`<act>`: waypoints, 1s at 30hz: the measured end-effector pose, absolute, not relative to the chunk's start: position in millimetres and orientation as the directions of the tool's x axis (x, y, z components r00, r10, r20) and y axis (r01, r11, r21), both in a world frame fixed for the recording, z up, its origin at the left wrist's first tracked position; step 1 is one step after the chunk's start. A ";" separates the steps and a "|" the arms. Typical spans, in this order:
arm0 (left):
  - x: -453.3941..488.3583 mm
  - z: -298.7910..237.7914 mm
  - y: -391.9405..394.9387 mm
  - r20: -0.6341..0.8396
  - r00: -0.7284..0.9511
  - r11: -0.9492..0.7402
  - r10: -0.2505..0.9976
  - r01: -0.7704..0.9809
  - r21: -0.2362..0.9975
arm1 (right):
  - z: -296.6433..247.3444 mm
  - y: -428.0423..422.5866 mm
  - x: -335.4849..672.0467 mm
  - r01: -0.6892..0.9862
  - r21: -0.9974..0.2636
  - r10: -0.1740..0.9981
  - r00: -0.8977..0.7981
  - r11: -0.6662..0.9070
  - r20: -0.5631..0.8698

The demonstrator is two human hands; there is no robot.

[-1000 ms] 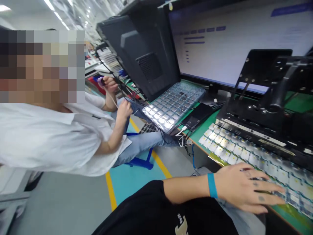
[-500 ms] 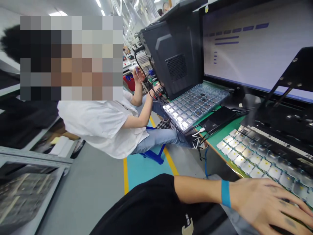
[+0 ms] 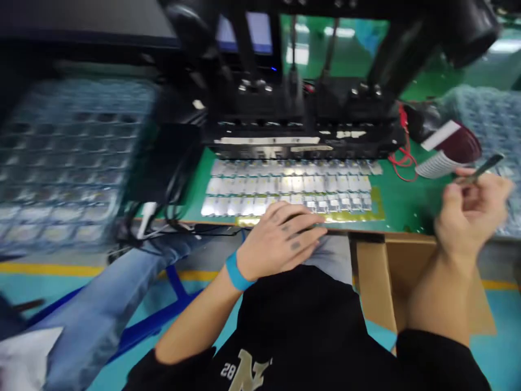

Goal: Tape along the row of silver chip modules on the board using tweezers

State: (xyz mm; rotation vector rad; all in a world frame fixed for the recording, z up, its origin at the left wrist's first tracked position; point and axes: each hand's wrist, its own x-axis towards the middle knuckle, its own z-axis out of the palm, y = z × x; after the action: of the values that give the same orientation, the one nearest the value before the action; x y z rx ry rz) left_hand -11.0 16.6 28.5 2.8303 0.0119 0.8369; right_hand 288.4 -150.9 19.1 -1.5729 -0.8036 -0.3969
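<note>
My left hand (image 3: 285, 233) lies palm down with fingers stretched out at the table's front edge, over the near edge of a panel of small silver square plates (image 3: 228, 205). A blue band circles that wrist. My right hand (image 3: 474, 212), blurred, is raised at the right with its fingers closed on a slim grey tweezers-like tool (image 3: 486, 165). Just beyond it is a curled roll of striped white and dark red material (image 3: 442, 163). Several plates at the panel's near right look different, with white patches. Yellow film (image 3: 354, 216) shows along the panel's front.
A black fixture with arms (image 3: 301, 119) stands behind the panel. Clear trays are stacked at left (image 3: 69, 168) and right (image 3: 494, 114). Red wire (image 3: 405, 157) lies near the roll. An open cardboard box (image 3: 372, 277) sits below the edge. A co-worker's leg (image 3: 109, 304) is at left.
My view has swung from the co-worker on the left down to the bench. My right hand with the slim tool has come into view. My left hand still lies at the panel.
</note>
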 end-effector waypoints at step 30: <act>-1.6 20.9 -0.2 0.447 0.893 -0.992 0.060 0.002 0.128 | 15.9 -139.1 165.8 0.443 -0.884 0.449 0.765 0.152 0.461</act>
State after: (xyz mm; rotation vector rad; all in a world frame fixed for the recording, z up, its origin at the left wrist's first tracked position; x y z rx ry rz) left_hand -1.6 -0.2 20.9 2.9350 0.0483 0.6992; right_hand 165.8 -139.1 15.9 -1.4630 -0.7699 0.0053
